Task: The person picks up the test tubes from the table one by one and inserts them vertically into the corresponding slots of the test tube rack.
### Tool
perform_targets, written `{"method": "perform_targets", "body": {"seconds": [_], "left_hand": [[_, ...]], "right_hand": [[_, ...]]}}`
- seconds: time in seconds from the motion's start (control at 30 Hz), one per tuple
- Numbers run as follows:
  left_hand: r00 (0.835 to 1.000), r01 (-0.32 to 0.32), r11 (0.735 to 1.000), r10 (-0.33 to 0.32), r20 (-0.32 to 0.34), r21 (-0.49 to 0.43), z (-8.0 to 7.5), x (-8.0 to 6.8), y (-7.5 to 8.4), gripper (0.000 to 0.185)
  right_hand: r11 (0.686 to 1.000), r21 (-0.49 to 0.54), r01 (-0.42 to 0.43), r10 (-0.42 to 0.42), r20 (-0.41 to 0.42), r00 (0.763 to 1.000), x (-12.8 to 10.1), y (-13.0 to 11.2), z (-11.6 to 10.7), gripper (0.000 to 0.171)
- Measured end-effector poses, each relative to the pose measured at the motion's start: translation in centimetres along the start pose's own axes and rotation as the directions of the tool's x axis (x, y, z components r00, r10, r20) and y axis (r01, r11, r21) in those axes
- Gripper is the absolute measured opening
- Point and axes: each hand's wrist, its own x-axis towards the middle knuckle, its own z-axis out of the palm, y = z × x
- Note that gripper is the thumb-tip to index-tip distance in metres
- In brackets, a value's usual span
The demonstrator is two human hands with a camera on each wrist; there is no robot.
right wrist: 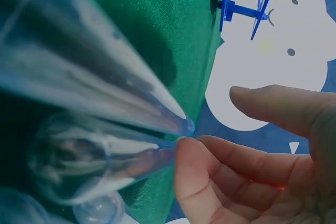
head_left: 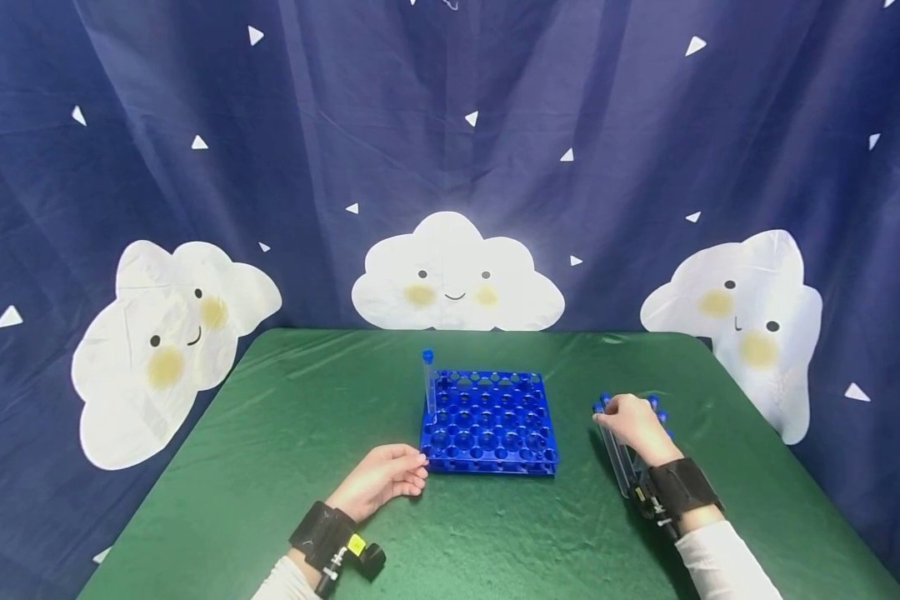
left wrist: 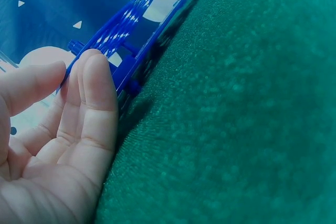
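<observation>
The left hand [head_left: 381,482] was laid on the green worktop [head_left: 217,467] with relaxed, nearly straight fingers, and nothing was held in it. Its fingertips [left wrist: 94,69] were pressed against the near left corner of the blue rack [head_left: 489,422], at about 7 o'clock of it, seemingly so that the rack was kept from sliding. One capped tube [head_left: 429,385] was seen upright in the far left corner hole, at 10 o'clock; the other holes appeared free. At 3 o'clock of the rack, apart from it, the right hand [head_left: 636,428] was rested on a bundle of clear tubes [head_left: 621,462] lying flat, its fingers [right wrist: 210,182] curled at one tube, though a firm grip could not be told. Open cloth was left between rack and bundle, and toward the near edge at 6 o'clock.
</observation>
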Motion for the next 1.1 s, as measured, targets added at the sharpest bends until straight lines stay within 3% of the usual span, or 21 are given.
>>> {"method": "perform_targets", "body": {"seconds": [0.3, 0.63, 0.97, 1.1], "left_hand": [[1.0, 0.001, 1.0, -0.001, 0.007, -0.01, 0.0, 0.0, 0.0, 0.008], [1.0, 0.003, 1.0, -0.003, 0.002, 0.001, -0.1, 0.1, -0.1, 0.007], [1.0, 0.005, 1.0, -0.005, -0.007, 0.009, -0.2, 0.2, -0.2, 0.007], [1.0, 0.002, 1.0, -0.002, -0.007, 0.006, -0.1, 0.2, -0.1, 0.007]], "right_hand": [[1.0, -0.008, -0.002, 0.002, 0.044, 0.999, 0.8, -0.3, 0.2, 0.043], [0.999, -0.033, -0.024, 0.025, 0.015, 1.0, 2.1, -0.4, 0.8, 0.041], [0.998, -0.068, -0.017, 0.018, 0.009, 1.0, 2.8, -0.5, 1.3, 0.025], [0.998, -0.052, -0.031, 0.033, 0.025, 0.999, 2.8, -0.5, 1.2, 0.027]]}}
